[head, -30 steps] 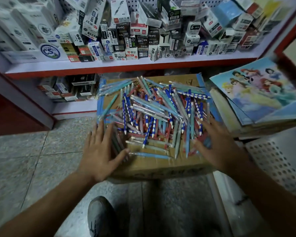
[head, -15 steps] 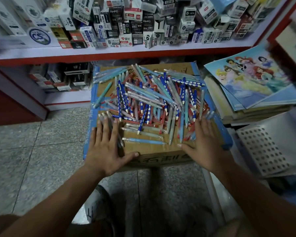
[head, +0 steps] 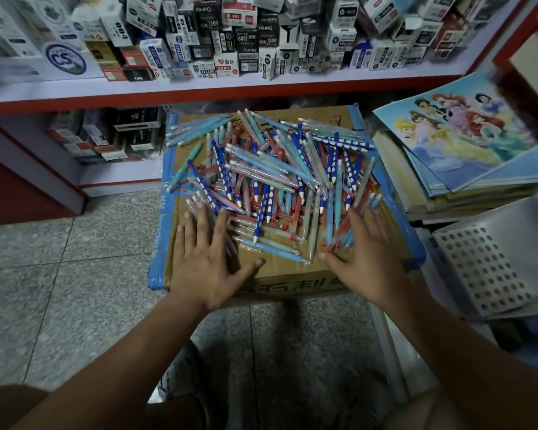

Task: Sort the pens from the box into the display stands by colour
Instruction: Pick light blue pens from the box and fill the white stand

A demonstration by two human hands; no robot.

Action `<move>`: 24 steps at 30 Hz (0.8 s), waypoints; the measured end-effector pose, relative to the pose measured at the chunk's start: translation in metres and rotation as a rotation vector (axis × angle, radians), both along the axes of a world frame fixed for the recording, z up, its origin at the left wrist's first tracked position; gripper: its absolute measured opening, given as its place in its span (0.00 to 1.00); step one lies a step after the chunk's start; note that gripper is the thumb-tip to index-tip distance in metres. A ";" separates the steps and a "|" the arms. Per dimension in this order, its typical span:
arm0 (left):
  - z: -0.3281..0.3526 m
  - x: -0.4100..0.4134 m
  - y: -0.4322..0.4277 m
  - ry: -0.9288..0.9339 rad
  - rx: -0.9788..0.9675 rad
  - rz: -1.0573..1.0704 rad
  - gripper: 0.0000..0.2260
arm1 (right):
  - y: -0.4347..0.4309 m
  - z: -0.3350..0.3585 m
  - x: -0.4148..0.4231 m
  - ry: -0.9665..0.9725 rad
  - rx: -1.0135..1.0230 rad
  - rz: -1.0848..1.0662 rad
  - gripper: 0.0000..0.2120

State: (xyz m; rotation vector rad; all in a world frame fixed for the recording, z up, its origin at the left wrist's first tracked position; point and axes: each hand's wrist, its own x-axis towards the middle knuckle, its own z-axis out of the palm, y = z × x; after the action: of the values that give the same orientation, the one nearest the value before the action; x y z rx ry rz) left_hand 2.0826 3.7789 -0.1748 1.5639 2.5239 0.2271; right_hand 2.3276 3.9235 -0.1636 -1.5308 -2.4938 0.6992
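Head view, centre frame: the pens (head: 277,181) lie heaped loose on the cardboard box (head: 292,274), with the left hand (head: 204,262) and right hand (head: 365,259) both flat, fingers spread on the pile's near edges, gripping nothing. The risk here is a sideways sweep that rolls pens off the box onto the floor (head: 59,274) — and the tangled colours invite a mixed grab.

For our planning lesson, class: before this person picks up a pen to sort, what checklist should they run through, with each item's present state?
1. Hands free: left hand and right hand lie flat, holding nothing: ok.
2. Pens all on the cardboard box: ok.
3. Colours already separated: not ok, one mixed heap.
4. Perforated stand in view at right, visible holes empty: ok.
5. One stand per colour: cannot tell.
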 end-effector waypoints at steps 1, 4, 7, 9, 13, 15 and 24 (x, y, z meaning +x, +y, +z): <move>0.001 0.000 -0.001 -0.003 0.001 0.000 0.50 | 0.000 0.001 0.002 0.004 0.013 0.000 0.49; 0.002 0.002 -0.002 -0.005 0.001 0.017 0.51 | 0.000 0.005 0.006 0.018 0.038 -0.004 0.49; 0.001 0.004 0.002 -0.003 -0.015 0.033 0.52 | -0.004 0.002 0.005 0.009 -0.053 -0.025 0.51; 0.001 0.005 0.003 0.010 -0.031 0.038 0.52 | -0.009 -0.002 0.002 -0.015 -0.060 -0.024 0.51; 0.001 0.005 0.005 -0.004 -0.027 0.035 0.52 | -0.010 -0.004 -0.002 -0.025 -0.034 0.009 0.49; 0.004 0.004 0.004 -0.025 -0.025 0.019 0.52 | -0.008 -0.001 0.001 -0.010 -0.039 0.011 0.48; 0.048 0.000 0.006 -0.093 0.138 -0.191 0.25 | 0.007 0.024 0.022 0.253 -0.109 -0.343 0.10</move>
State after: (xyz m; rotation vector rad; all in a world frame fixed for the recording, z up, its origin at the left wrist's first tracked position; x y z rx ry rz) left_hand 2.0821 3.7847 -0.1272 1.7880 2.3142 0.4460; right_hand 2.3500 3.9303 -0.1395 -1.7246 -1.9776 0.9131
